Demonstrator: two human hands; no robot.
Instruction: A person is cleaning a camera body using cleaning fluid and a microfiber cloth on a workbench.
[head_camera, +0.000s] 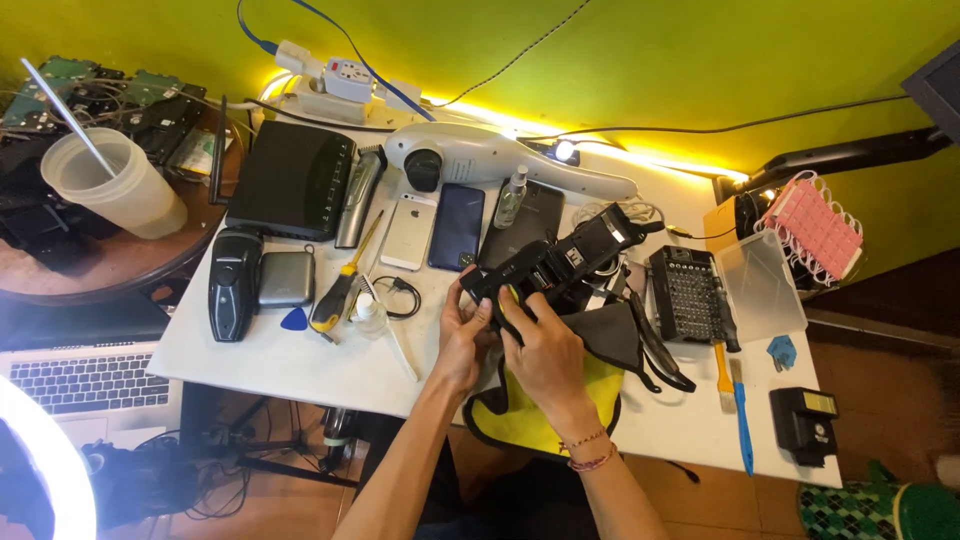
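Note:
Both hands hold a black elongated device (565, 257) above the white table (270, 355). My left hand (462, 330) grips its near left end, fingers curled up around the body. My right hand (540, 350) clasps it from below, beside the left hand. Under the hands lies a black and yellow pouch (560, 405) at the table's front edge. A black screwdriver bit case (685, 292) with an open clear lid (762, 285) sits just right of the device.
Two phones (410, 232) (458, 226), a dark tablet-like slab (538, 215), a white handheld tool (500, 157), a yellow screwdriver (335, 295), a black router (293, 180), a small spray bottle (510, 198), a plastic cup (110, 185) and a laptop (85, 380) surround the work spot.

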